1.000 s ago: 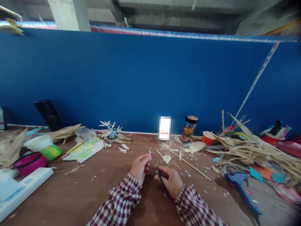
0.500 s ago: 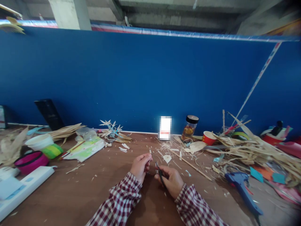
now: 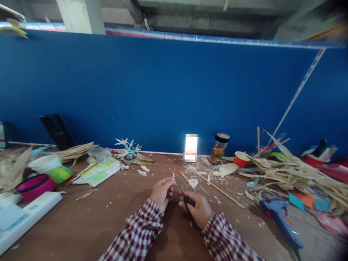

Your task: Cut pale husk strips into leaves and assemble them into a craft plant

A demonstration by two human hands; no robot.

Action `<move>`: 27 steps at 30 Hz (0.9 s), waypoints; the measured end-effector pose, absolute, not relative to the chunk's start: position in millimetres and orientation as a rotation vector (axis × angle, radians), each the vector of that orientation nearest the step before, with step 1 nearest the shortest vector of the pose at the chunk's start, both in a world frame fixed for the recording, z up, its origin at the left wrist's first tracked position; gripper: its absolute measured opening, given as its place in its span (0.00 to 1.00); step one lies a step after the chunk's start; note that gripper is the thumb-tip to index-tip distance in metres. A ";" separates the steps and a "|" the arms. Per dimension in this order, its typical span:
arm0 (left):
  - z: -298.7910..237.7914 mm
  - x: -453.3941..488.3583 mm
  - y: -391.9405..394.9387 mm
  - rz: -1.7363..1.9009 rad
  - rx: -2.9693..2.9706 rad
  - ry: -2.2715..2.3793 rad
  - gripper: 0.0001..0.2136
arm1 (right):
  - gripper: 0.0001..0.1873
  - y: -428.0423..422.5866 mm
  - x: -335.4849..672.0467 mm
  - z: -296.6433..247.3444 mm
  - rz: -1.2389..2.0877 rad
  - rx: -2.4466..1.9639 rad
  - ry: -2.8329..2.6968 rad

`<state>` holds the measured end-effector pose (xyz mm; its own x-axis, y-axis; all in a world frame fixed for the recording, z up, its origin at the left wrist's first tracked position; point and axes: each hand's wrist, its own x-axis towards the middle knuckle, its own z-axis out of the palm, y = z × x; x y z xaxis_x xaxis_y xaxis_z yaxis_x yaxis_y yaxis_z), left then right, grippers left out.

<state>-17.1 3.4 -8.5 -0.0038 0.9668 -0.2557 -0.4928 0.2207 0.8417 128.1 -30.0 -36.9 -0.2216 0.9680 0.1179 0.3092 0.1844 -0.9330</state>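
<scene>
My left hand (image 3: 162,194) is closed in a pinch above the table, thumb and forefinger on a small pale strip (image 3: 173,174) whose tip stands up past the fingers. Just to its right, my right hand (image 3: 199,207) is wrapped around what look like dark-handled scissors (image 3: 186,203). Their thin point slants up and left towards the left fingertips, with a small gap between. Fingers hide part of the handles. Beyond both hands lie pale shavings (image 3: 194,168), a white scrap (image 3: 193,183) and a thin stick (image 3: 223,191).
At right lie a blue glue gun (image 3: 281,219) and a heap of dried husk strips (image 3: 296,174). A lidded jar (image 3: 218,148) and red paper cup (image 3: 241,159) stand behind. On the left are a power strip (image 3: 32,217), magenta container (image 3: 36,186) and painted sheet (image 3: 99,172). A blue partition (image 3: 168,90) closes the back.
</scene>
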 end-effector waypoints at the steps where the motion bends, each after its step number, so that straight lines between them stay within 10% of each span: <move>1: -8.5 -17.2 3.6 1.271 0.615 0.976 0.10 | 0.17 -29.8 128.2 -37.8 1.062 -1.230 -1.670; 27: -8.6 -15.9 1.3 1.246 0.551 0.900 0.08 | 0.22 -26.6 125.5 -33.7 1.294 -1.173 -1.411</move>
<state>-15.9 1.3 -8.6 0.0584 0.9592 -0.2765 -0.5639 0.2602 0.7838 125.5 -26.6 -33.7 -0.1810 0.9835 0.0019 0.0834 0.0173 -0.9964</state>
